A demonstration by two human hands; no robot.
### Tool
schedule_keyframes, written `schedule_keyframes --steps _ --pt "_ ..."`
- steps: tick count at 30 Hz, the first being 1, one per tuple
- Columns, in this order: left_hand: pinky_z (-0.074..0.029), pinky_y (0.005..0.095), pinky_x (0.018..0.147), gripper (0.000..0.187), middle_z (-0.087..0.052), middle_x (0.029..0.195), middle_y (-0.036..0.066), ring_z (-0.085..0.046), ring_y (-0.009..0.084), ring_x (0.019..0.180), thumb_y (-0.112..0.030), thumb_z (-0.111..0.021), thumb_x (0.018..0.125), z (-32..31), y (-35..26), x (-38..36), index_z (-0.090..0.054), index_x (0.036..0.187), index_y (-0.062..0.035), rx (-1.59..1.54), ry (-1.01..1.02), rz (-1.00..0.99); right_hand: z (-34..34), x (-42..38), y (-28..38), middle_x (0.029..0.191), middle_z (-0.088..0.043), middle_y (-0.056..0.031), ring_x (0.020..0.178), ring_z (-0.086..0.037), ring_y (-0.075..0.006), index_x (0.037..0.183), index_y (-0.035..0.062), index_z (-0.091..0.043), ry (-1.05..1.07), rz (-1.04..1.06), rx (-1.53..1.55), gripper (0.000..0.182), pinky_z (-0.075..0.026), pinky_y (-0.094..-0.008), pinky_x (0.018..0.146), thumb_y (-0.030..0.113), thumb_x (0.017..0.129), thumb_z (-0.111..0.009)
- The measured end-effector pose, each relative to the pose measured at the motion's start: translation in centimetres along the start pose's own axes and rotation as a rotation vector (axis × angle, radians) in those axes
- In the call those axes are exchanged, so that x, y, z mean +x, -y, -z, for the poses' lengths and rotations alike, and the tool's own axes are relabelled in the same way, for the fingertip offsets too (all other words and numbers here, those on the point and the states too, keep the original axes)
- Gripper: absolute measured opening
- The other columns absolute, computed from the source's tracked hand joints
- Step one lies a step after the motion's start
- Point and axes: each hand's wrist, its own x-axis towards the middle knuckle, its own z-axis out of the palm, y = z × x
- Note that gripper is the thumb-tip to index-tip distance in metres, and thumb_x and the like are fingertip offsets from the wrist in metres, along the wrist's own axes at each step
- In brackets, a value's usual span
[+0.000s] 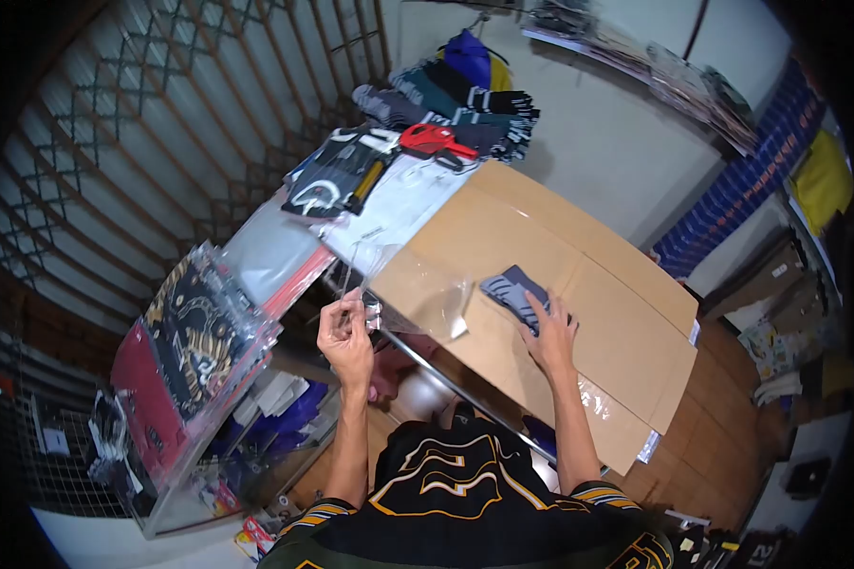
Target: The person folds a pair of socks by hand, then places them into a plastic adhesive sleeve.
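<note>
My left hand [347, 334] is raised in front of the table edge, with thumb and fingers pinched on a clear plastic bag [432, 296]. The bag spreads to the right, its far end over the cardboard. My right hand [552, 334] rests on a folded grey and dark-blue cloth item [510, 287], its fingers along the near right side. This cloth lies on the flat brown cardboard [617, 327]. The fingers partly cover it, and its exact kind cannot be made out.
Behind the cardboard are a red tool [435, 141], packaged dark goods [337, 180] and a pile of folded dark knit items [446, 100]. Bagged patterned goods [204, 327] sit on the left counter. A folding metal gate [161, 123] stands left; a stocked shelf [636, 66] hangs at the back right.
</note>
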Motion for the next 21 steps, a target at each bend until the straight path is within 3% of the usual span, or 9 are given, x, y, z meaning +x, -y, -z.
schedule_keyframes --steps 1,2,4,8,12,17,18,19,21 --pt "-0.063 0.0282 0.07 0.009 -0.068 0.125 0.02 -0.074 0.0194 0.089 0.002 -0.062 0.101 -1.3 0.0 0.3 -0.059 0.109 0.0012 0.001 0.014 -0.04 -0.1 -0.2 -1.0 0.154 -0.045 -0.0176 0.14 -0.044 -0.0357 0.147 0.0248 -0.055 0.015 0.041 0.021 0.068 -0.029 -0.0682 0.113 0.023 0.084 -0.08" --pt "-0.063 0.0282 0.07 0.009 -0.068 0.125 0.02 -0.074 0.0194 0.089 0.002 -0.062 0.101 -2.7 0.0 0.6 -0.059 0.109 0.0012 -0.005 0.029 -0.037 -0.3 -0.7 -1.9 0.153 -0.047 -0.0171 0.139 -0.044 -0.0341 0.145 0.0232 -0.058 0.009 0.012 0.02 0.067 -0.03 -0.0646 0.114 0.024 0.083 -0.081" --pt "-0.061 0.0268 0.073 0.013 -0.07 0.124 0.02 -0.074 0.0185 0.092 0.008 -0.064 0.096 -5.4 0.1 1.0 -0.062 0.107 0.0017 0.051 0.096 -0.306 -0.1 -1.5 -2.7 0.153 -0.048 -0.0171 0.139 -0.044 -0.0338 0.144 0.0231 -0.059 -0.019 -0.029 0.027 0.066 -0.029 -0.0635 0.114 0.024 0.082 -0.081" --pt "-0.059 0.0291 0.076 0.019 -0.074 0.117 0.018 -0.074 0.0222 0.101 0.016 -0.065 0.087 -10.6 0.7 1.0 -0.068 0.098 -0.0006 0.204 0.265 -0.515 0.5 -3.1 -4.8 0.152 -0.048 -0.0168 0.139 -0.044 -0.0334 0.142 0.0226 -0.061 -0.126 -0.134 0.03 0.064 -0.028 -0.0612 0.113 0.023 0.082 -0.082" --pt "-0.06 0.0349 0.084 0.023 -0.074 0.119 0.016 -0.074 0.0299 0.103 0.017 -0.065 0.084 -13.8 4.6 -1.2 -0.068 0.099 -0.001 0.305 0.536 -0.526 1.1 -4.7 -6.5 0.151 -0.048 -0.0163 0.139 -0.043 -0.0335 0.143 0.0221 -0.061 -0.194 -0.237 0.001 0.065 -0.027 -0.0621 0.113 0.023 0.081 -0.082" --pt "-0.055 0.0406 0.1 0.037 -0.067 0.131 0.016 -0.065 0.0386 0.121 0.021 -0.064 0.077 -14.8 9.7 -4.6 -0.069 0.104 -0.003 0.401 0.973 -0.335 2.5 -6.4 -7.6 0.151 -0.047 -0.0164 0.14 -0.042 -0.0342 0.142 0.0214 -0.061 -0.238 -0.327 -0.022 0.064 -0.027 -0.0621 0.113 0.022 0.081 -0.082" --pt "-0.047 0.0444 0.109 0.033 -0.065 0.132 0.018 -0.055 0.0398 0.134 0.012 -0.064 0.082 -14.9 9.9 -4.7 -0.071 0.11 -0.0037 0.457 1.056 -0.284 2.6 -6.6 -7.8 0.151 -0.047 -0.0164 0.14 -0.042 -0.0342 0.142 0.0214 -0.061 -0.238 -0.34 -0.024 0.064 -0.027 -0.0621 0.113 0.022 0.081 -0.082" --pt "-0.047 0.0444 0.109 0.033 -0.065 0.132 0.018 -0.055 0.0398 0.134 0.012 -0.064 0.082 -14.9 10.0 -5.1 -0.071 0.11 -0.0037 0.456 1.066 -0.281 2.7 -6.8 -7.9 0.151 -0.047 -0.0166 0.14 -0.041 -0.0345 0.141 0.0209 -0.061 -0.238 -0.34 -0.019 0.065 -0.027 -0.0621 0.113 0.021 0.08 -0.082" --pt "-0.042 0.0453 0.114 0.028 -0.066 0.129 0.02 -0.05 0.0408 0.138 -0.005 -0.065 0.09 -15.0 9.4 -5.7 -0.072 0.117 -0.0048 0.708 1.146 -0.468 2.8 -6.8 -8.0 0.151 -0.047 -0.0168 0.14 -0.041 -0.0347 0.141 0.0204 -0.062 -0.236 -0.342 -0.011 0.065 -0.027 -0.0621 0.112 0.021 0.08 -0.082"
